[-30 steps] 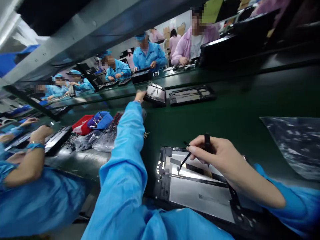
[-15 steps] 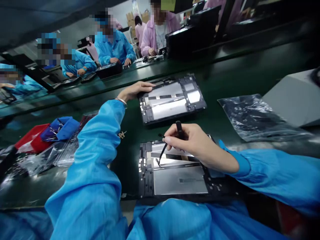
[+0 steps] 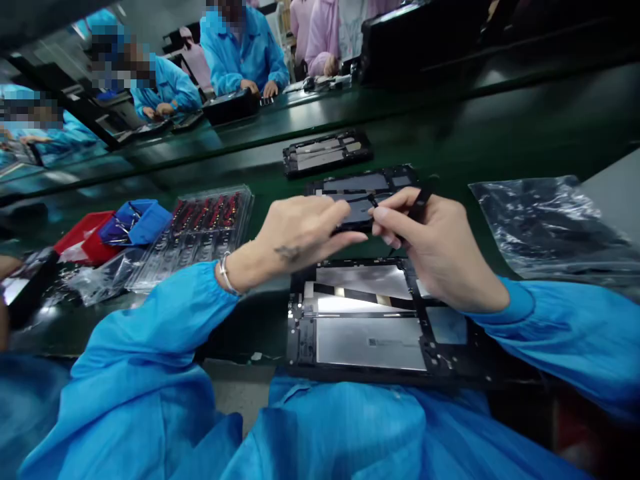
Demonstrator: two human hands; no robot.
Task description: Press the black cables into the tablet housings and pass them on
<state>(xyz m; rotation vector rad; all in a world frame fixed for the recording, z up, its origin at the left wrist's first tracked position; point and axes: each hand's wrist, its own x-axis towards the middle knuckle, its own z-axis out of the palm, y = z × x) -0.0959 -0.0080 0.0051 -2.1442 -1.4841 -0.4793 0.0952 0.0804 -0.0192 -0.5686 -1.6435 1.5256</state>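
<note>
My right hand [image 3: 440, 243] pinches a small black cable [image 3: 373, 200] between thumb and fingertips. A dark slim tool [image 3: 420, 202] is also tucked in that hand; its kind is not clear. My left hand [image 3: 300, 237], slightly blurred, hovers close by with fingers stretched and thumb apart, holding nothing that I can see. Below both hands lies an opened tablet housing [image 3: 373, 343], with silver panels in a black frame. Behind them is a second tablet housing [image 3: 363, 180], partly covered by the hands.
A third tablet housing [image 3: 327, 155] lies farther back. On the left are a clear tray of small red and black parts [image 3: 205, 220], a blue bin [image 3: 135, 223], a red bin [image 3: 83, 237] and plastic bags. A clear bag [image 3: 545, 220] lies right. Co-workers sit opposite.
My left hand has let go of the second tablet housing and come back beside my right hand. That housing now lies flat. My right hand has risen from the near housing with the cable.
</note>
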